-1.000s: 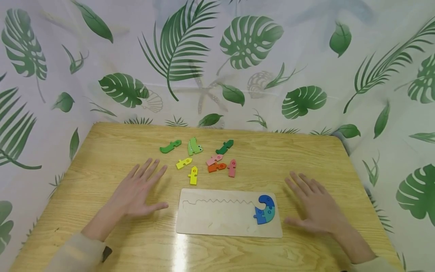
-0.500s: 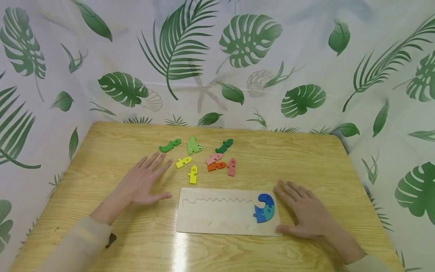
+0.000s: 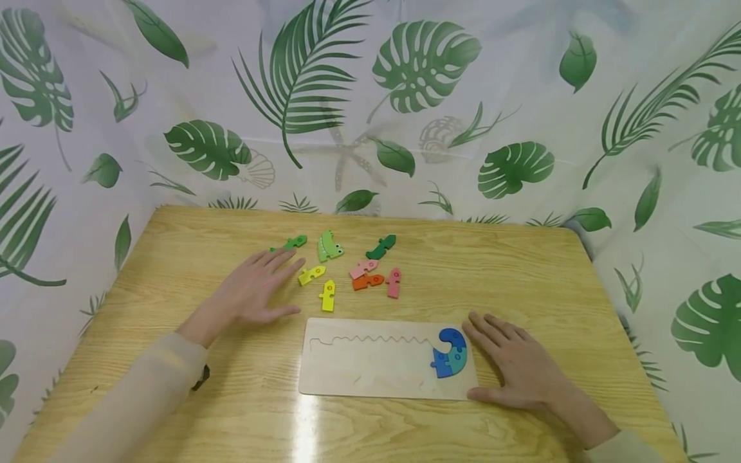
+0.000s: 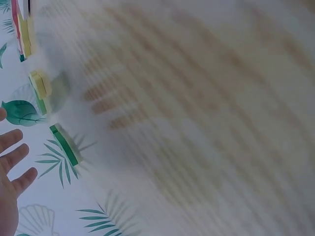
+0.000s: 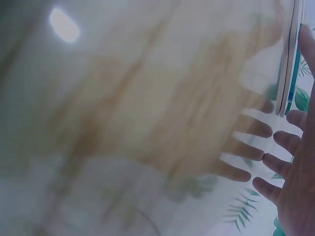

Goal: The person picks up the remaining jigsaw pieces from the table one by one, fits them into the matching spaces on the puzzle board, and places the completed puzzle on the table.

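A wooden puzzle board (image 3: pixel 376 373) lies on the table, with blue and teal puzzle pieces (image 3: pixel 457 357) set in its right end. My right hand (image 3: pixel 512 363) is at the board's right edge, fingers straight, thumb at the lower corner. Over the table on the left, my left hand (image 3: pixel 251 286) reaches out with spread fingers. Its fingertips overlap a green tail-shaped piece (image 3: pixel 298 242) and come close to a yellow piece (image 3: pixel 312 275). In the left wrist view the fingers (image 4: pixel 12 160) are apart from the green piece (image 4: pixel 65 146). Neither hand holds anything.
Behind the board lie a second yellow piece (image 3: pixel 328 296), a crocodile-head piece (image 3: pixel 330 247), a dark green piece (image 3: pixel 381 247), an orange piece (image 3: pixel 367 281) and two pink pieces, one upright (image 3: pixel 394 283). A leaf-print cloth (image 3: pixel 428 161) hangs behind the table (image 3: pixel 492 270).
My left hand has moved forward and right toward the loose pieces. The right hand has come left from beside the board to its right edge. The pieces stay in place.
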Tool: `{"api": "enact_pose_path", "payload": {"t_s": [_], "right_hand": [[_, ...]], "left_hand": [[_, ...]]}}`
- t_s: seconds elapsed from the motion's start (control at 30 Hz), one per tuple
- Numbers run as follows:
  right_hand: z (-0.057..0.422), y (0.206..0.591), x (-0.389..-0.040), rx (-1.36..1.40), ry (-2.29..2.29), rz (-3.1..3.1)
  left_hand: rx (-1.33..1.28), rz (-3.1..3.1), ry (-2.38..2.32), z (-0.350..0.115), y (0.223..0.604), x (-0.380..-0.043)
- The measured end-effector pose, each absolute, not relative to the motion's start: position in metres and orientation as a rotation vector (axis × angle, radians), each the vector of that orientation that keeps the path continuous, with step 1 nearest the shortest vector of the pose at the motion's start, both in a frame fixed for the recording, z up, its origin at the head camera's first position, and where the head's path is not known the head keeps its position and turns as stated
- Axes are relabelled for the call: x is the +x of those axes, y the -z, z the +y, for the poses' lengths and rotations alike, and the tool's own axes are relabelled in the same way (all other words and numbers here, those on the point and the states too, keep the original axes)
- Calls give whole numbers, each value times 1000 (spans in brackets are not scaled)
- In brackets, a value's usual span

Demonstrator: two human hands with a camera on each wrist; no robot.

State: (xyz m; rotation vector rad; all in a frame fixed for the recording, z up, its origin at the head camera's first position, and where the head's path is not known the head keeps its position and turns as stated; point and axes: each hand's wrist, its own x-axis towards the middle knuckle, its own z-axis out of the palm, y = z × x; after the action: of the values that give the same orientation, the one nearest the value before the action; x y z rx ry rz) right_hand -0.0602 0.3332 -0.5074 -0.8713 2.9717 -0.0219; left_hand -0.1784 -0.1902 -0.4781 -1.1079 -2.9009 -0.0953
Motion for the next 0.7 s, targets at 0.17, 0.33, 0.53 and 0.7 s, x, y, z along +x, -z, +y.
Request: {"api": "enact_pose_path", "payload": {"t_s": [0.17, 0.33, 0.53, 0.7], "right_hand": [[333, 510, -61, -876, 6, 2967], [333, 511, -61, -885, -4, 2968], [332, 510, -61, -879, -4, 2960], [331, 509, -61, -881, -9, 2953]], "left_hand": [[-1121, -2915, 76, -188, 480, -193], [-1135, -2922, 39, -184, 479, -207], [-1155, -2920, 26, -177, 478, -221], [-1182, -2915, -79, -172, 478, -232]]}}
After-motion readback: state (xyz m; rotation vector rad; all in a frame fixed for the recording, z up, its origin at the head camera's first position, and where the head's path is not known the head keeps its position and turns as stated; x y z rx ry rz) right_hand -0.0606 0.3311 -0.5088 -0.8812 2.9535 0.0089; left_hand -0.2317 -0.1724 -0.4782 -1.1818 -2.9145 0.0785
